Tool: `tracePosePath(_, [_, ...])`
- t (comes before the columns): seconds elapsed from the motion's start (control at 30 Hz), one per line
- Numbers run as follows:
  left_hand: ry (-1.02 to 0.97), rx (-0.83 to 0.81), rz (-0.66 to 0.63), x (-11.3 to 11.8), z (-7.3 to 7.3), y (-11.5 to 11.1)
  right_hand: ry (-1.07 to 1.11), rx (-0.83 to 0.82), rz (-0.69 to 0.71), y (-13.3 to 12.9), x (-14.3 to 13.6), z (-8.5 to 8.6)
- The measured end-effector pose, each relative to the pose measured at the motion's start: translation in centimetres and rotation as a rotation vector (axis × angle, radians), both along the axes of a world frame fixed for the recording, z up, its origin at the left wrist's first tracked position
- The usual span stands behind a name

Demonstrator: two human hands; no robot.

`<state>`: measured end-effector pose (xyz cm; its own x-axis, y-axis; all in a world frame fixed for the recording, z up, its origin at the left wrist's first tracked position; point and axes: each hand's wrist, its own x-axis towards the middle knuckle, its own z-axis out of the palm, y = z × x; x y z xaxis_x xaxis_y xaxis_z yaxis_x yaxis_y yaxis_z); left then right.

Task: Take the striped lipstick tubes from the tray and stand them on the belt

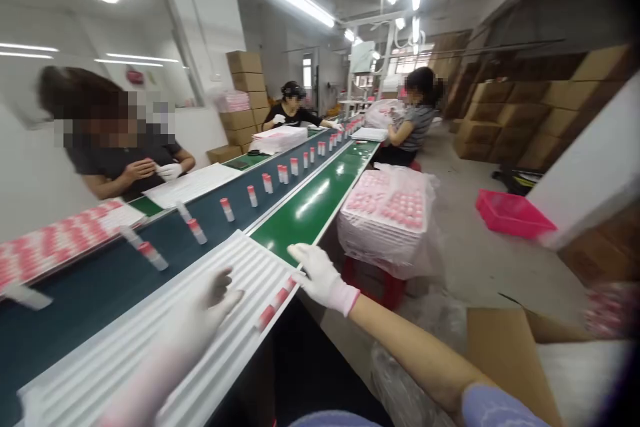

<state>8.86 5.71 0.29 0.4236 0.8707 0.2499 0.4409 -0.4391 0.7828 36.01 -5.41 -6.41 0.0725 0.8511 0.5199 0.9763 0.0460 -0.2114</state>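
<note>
A white ridged tray lies at the near side of the bench, with several red-and-white tubes along its right edge. My left hand, gloved in white with bare fingertips, is blurred over the tray, its fingers apart and nothing seen between them. At the tray's far right corner is my right hand, also in a white glove, with fingers stretched forward beside the end tube. Further red-topped tubes stand in a line on the dark belt beyond the tray.
Three people sit along the line, one nearby at left. A filled tray lies across the belt. Right of the green bench stands a wrapped stack of trays. A pink bin and an open carton are further right.
</note>
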Motion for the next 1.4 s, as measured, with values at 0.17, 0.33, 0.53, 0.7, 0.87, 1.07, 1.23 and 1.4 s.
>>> tracePosePath(0.17, [0.476,0.163,-0.309,9.6,-3.6,-1.9,-0.138,-0.179,0.210,0.7,-0.4,-0.2])
tracePosePath(0.33, [0.767,0.220,-0.317,10.0,-4.5,-4.6,-0.161,-0.259,0.341,0.9,-0.2,-1.1])
tracePosePath(0.53, [0.819,0.075,-0.271,9.0,-3.6,-4.5,-0.069,-0.287,0.346,1.7,1.1,-0.4])
tracePosePath(0.7, [0.768,-0.004,-0.234,9.8,-2.9,-4.4,-0.012,-0.288,0.397,2.1,1.0,-0.1])
tracePosePath(0.87, [0.677,-0.138,-0.146,12.5,-2.6,-5.2,-0.012,-0.238,0.536,2.5,1.1,-0.1])
tracePosePath(1.07, [0.274,-0.346,-0.061,8.4,-2.5,-4.0,0.247,-0.134,0.332,2.6,1.7,-0.4])
tracePosePath(1.23, [-0.161,-0.548,-0.127,-2.1,-1.6,-1.1,0.281,-0.188,0.583,2.7,-1.5,1.2])
tracePosePath(1.4, [-0.600,-0.741,0.107,-11.1,-3.2,-1.0,0.227,-0.328,0.846,4.4,-5.4,1.4])
